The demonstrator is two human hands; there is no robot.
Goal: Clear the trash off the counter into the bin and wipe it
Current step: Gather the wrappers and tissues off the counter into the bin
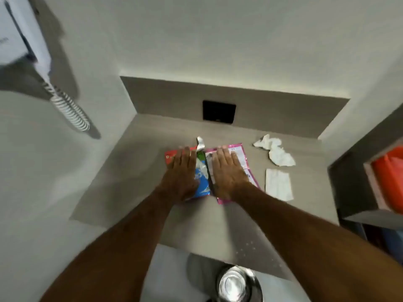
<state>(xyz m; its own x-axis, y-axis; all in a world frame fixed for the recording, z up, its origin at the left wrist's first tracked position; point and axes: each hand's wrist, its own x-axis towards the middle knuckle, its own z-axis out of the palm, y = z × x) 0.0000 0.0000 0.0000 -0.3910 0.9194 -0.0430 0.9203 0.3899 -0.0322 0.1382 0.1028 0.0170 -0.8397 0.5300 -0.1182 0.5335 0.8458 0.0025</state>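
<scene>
On the grey counter (135,192) my left hand (182,171) lies flat, fingers together, on a red wrapper (169,158) and a blue wrapper (201,184). Beside it my right hand (227,171) rests flat on a pink wrapper (244,158). A strip of silver foil (200,144) sticks out between the hands. To the right lie a crumpled white tissue (277,153) and a folded white napkin (278,184). A round shiny bin lid (237,284) shows below the counter's front edge.
A white wall-mounted device with a coiled cord (69,110) hangs on the left wall. A black plate (219,111) sits in the grey backsplash. At the right, a dark shelf (349,182) holds an orange bag (390,179).
</scene>
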